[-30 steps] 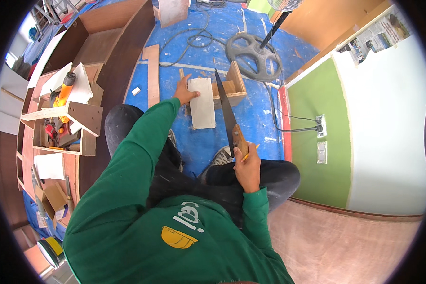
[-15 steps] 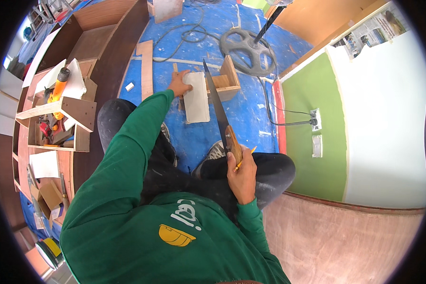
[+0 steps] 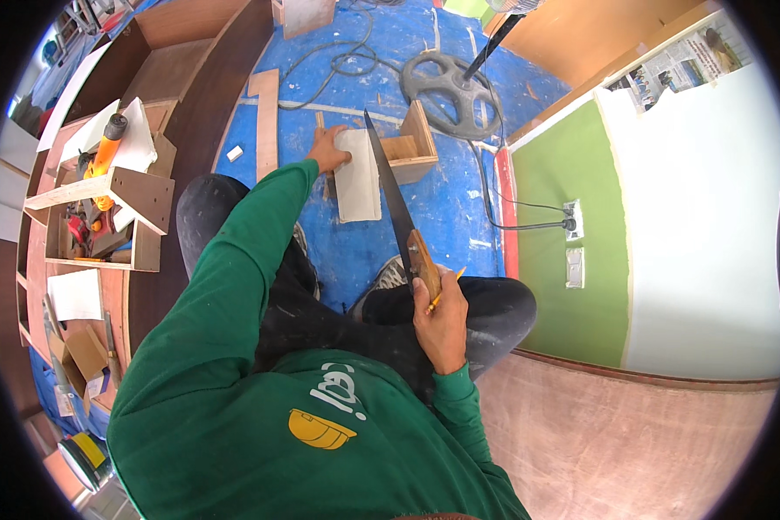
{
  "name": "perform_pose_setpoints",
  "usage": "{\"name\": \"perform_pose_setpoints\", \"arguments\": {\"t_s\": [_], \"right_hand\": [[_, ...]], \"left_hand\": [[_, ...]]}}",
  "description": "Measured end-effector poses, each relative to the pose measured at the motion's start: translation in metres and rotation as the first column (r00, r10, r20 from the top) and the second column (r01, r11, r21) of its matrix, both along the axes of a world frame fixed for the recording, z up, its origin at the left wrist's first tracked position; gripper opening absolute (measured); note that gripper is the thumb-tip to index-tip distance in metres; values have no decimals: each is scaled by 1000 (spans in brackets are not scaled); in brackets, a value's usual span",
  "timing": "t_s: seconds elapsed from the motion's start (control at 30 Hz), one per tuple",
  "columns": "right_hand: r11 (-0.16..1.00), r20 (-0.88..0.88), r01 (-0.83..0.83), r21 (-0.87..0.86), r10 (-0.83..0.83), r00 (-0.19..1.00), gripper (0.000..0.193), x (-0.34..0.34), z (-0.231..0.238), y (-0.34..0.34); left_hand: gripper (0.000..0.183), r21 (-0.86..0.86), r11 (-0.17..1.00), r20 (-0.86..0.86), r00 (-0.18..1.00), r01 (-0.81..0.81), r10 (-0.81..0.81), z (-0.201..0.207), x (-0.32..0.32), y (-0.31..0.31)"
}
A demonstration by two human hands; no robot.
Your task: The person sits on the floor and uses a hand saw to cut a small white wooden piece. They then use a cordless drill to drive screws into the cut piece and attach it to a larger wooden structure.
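The right grip (image 3: 444,321) is closed around a saw (image 3: 420,257), blade (image 3: 393,188) left of the wooden box (image 3: 414,167), while the white board (image 3: 357,179), farther left, is clasped by the left grip (image 3: 328,150), presumably for steadying.

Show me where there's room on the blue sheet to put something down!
A good bare patch of blue sheet lies between the saw and the red strip, below the open wooden box and above the right knee. A smaller one lies between the long plank and left hand. It's crowded at the white board, between that hand and the saw.
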State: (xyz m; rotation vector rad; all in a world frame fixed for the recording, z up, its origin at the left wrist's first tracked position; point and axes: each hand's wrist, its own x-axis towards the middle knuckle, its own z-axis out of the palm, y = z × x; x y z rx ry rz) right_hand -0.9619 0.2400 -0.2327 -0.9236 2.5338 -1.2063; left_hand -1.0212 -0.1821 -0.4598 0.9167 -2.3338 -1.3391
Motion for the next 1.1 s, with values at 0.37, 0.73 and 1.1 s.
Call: {"name": "perform_pose_setpoints", "arguments": {"t_s": [0.37,0.73,1.1], "right_hand": [[999,-18,-32,18,32,999,31,-1,10,-5],[993,39,-57,107,53,998,30,0,31,-5],[978,19,-80,194,77,997,32,0,60,8]], "left_hand": [[32,-643,763,21,993,-74,114,-4,-35,10],[45,-709,682,-44,976,-181,213,-23,-30,21],[49,-688,719,90,971,-99,220,-19,-36,10]]}}
